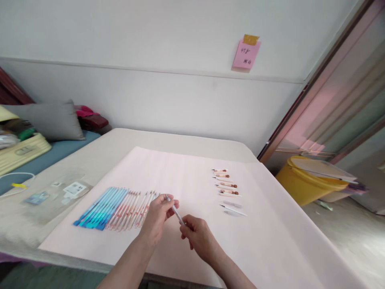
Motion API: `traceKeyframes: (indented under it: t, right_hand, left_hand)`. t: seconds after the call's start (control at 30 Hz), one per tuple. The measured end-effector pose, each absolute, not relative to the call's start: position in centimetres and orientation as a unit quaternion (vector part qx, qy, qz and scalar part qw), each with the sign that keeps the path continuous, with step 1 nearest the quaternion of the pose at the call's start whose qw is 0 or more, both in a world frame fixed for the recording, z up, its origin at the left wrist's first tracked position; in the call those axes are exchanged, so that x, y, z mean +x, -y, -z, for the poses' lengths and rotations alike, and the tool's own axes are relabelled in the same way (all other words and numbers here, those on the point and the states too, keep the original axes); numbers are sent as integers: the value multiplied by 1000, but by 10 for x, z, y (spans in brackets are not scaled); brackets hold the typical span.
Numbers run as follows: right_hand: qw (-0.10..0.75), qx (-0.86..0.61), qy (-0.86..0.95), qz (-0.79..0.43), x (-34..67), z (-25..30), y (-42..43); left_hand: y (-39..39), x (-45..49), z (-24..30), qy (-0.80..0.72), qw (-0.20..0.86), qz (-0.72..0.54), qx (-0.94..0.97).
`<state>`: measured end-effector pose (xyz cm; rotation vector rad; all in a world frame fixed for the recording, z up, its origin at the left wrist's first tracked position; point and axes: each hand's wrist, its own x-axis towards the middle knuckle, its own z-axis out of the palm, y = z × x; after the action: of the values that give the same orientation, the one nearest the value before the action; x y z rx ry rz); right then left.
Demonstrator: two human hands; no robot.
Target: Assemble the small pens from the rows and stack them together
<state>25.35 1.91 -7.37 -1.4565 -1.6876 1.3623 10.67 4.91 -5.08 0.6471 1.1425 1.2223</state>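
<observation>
My left hand [158, 216] and my right hand [198, 237] are both closed on one thin pale pen [175, 211], held slanted just above the pink sheet [186, 168]. The left fingers pinch its upper end and the right fingers grip its lower end. Just left of my hands lies a neat row of pens [116, 208], blue ones on the left and pink and clear ones on the right. To the right lie several small pen parts with brown tips [227, 184] and a clear piece [233, 209].
A clear plastic bag with labels [57, 194] lies on the table at left. Beyond it are a grey cushion [48, 120] and a cream crate [21, 150]. A yellow bucket [306, 180] stands on the floor at right. A pink note [246, 54] hangs on the wall.
</observation>
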Motion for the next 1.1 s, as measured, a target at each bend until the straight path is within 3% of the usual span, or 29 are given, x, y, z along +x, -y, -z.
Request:
traceKeyframes:
  t: [0.37, 0.63, 1.1]
  right_hand:
    - [245, -574, 705, -337, 253, 70, -16]
    - [269, -511, 590, -565, 253, 71, -18]
    - [271, -398, 415, -772, 259, 60, -16]
  left_hand:
    - [-50, 107, 55, -503, 617, -533, 288]
    - [-50, 105, 54, -494, 626, -529, 291]
    - [-49, 103, 56, -474, 644, -521, 300]
